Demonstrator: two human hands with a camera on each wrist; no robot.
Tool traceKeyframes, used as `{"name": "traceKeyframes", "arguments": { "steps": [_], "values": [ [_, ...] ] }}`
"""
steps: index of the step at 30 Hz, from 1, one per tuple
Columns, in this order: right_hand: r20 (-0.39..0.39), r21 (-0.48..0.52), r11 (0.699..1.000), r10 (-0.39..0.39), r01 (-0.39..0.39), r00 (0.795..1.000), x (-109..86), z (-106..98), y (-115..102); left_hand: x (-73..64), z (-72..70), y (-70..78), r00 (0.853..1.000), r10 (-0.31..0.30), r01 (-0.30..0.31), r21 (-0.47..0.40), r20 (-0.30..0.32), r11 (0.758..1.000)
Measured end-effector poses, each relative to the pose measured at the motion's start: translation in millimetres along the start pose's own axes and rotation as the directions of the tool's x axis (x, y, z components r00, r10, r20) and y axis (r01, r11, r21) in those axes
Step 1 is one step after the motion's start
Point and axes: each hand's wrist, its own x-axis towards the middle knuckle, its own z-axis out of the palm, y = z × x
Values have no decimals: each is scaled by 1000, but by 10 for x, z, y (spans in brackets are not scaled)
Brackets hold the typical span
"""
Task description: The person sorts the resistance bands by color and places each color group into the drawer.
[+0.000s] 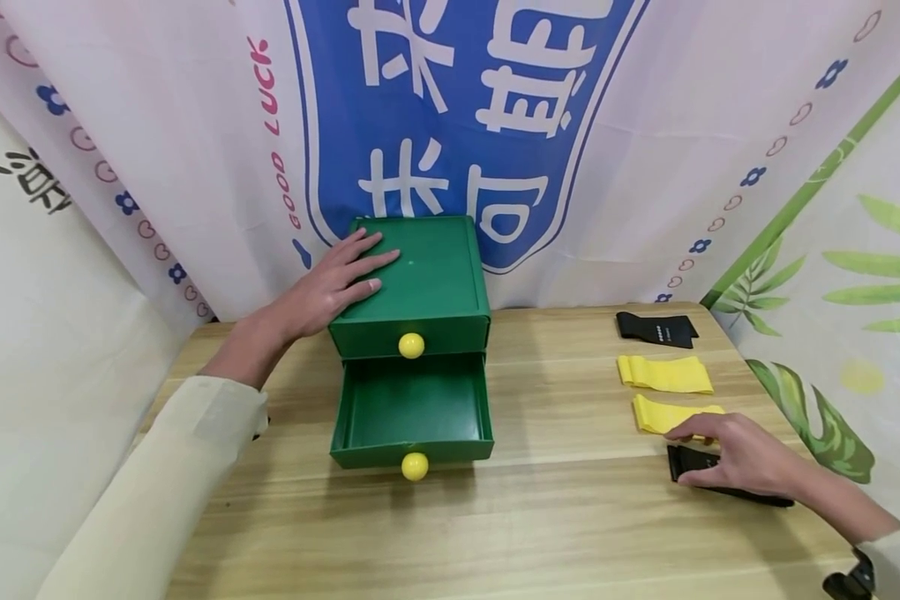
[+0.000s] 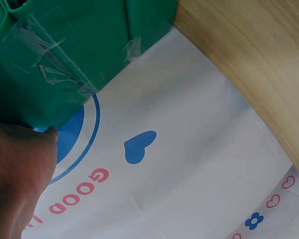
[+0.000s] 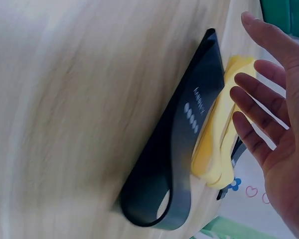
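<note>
Resting flat on the top of the green drawer box (image 1: 412, 279), the left hand (image 1: 337, 283) has its fingers straight and spread, palm down, near the box's left edge. The box stands toward the back edge of the tabletop (image 1: 570, 517), about mid-width, against the printed cloth backdrop (image 1: 195, 125). Its upper drawer (image 1: 408, 336) is pushed in; the lower drawer (image 1: 412, 412) is pulled out toward the front edge and looks bare inside. Each drawer front carries a yellow ball knob (image 1: 414, 466).

Along the right edge of the tabletop lie four folded bands in a row from back to front: a black band (image 1: 656, 328), a yellow band (image 1: 666, 374), a second yellow band (image 1: 663, 414), and the nearest black band (image 1: 690, 461).

The right hand (image 1: 742, 458) hovers low over the nearest black band, fingers loosely extended, not closed round it; fingertips are close to its left end, contact cannot be told. In the right wrist view the palm is open with fingers apart (image 3: 259, 99), beside the looped black band (image 3: 179, 149), which lies just beside the yellow one (image 3: 217, 149).

Left wrist view: tape patches on the box's green wall (image 2: 65, 50), the cloth behind.
</note>
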Motion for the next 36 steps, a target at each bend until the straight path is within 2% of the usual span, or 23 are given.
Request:
{"name": "traceKeyframes", "arguments": {
  "steps": [8, 17, 27, 36],
  "values": [
    [-8, -31, 999, 10, -10, 1000, -118, 56, 61, -4, 14, -3, 1000, 6, -6, -4, -8, 1000],
    [-70, -55, 998, -13, 9, 997, -216, 176, 112, 1, 9, -2, 1000, 7, -7, -9, -9, 1000],
    [-107, -17, 1000, -9, 7, 994, -192, 258, 101, -15, 2, -7, 1000, 5, -5, -11, -11, 1000],
    [-73, 6, 1000, -24, 25, 997, -121, 297, 54, -11, 13, -4, 1000, 2, -2, -20, -10, 1000]
  ]
}}
